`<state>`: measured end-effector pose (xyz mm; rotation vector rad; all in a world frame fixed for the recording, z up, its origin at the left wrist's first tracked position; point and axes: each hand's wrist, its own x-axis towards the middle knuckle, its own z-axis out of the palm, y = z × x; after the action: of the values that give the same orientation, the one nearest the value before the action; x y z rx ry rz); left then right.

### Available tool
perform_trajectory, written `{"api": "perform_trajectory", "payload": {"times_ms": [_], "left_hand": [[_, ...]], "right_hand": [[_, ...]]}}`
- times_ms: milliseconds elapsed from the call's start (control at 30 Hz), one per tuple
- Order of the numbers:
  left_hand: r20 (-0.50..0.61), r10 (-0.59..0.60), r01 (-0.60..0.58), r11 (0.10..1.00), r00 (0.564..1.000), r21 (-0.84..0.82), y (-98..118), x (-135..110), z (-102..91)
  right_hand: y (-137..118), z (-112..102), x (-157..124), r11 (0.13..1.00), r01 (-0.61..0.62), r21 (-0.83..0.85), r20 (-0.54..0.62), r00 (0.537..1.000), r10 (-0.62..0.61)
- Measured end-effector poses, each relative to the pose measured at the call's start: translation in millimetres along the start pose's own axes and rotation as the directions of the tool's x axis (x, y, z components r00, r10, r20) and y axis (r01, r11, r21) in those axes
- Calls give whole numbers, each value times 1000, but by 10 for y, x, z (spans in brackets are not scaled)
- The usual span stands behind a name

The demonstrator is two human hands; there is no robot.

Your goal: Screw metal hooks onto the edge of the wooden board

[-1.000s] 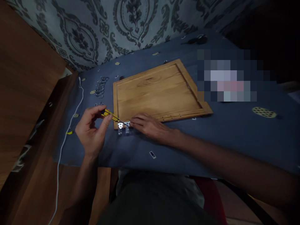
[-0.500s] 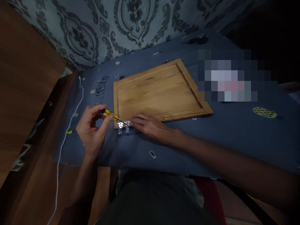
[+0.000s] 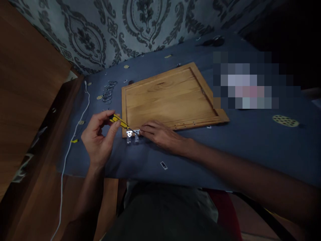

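Observation:
My left hand (image 3: 101,137) is closed around a yellow-and-black screwdriver (image 3: 120,122), thumb below and fingers above its handle. The shaft slants down to the right, its tip at a shiny metal hook (image 3: 136,138). Another metal hook (image 3: 129,135) sits just left of it. Both lie at the near left edge of a framed wooden board (image 3: 160,97), with their lower ends hanging past it. My right hand (image 3: 163,136) rests on the near edge, fingers together and fingertips at the right side of the hook by the screwdriver tip. The screw itself is too small to make out.
Several loose metal hooks (image 3: 108,92) lie on the blue patterned cloth (image 3: 190,160) left of the board. A white cable (image 3: 65,157) runs down the left side. A dark object (image 3: 217,41) lies at the back. Small dark holes line the board's near edge. A blurred patch covers the right.
The screwdriver handle has turned slightly in my left fingers, with its tip still at the same hook. My right hand stays in place. The view has shifted very slightly.

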<state>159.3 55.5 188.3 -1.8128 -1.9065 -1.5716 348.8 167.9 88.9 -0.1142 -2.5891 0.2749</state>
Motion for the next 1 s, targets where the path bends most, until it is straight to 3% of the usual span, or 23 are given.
{"api": "perform_trajectory", "payload": {"times_ms": [467,767,1000], "left_hand": [[61,-15,18,999,998,-39,12,-25,-7],[-40,-24,21,997,999,-78,87,0,-54],[8,-29,30,997,1000,-70,34,-39,-24]], "right_hand": [[5,5,-1,1000,16,-6,-25,1000,-16],[-2,-5,-2,1000,6,-18,-16,1000,-6],[-1,-3,2,1000,22,-20,-39,999,-23]]}}
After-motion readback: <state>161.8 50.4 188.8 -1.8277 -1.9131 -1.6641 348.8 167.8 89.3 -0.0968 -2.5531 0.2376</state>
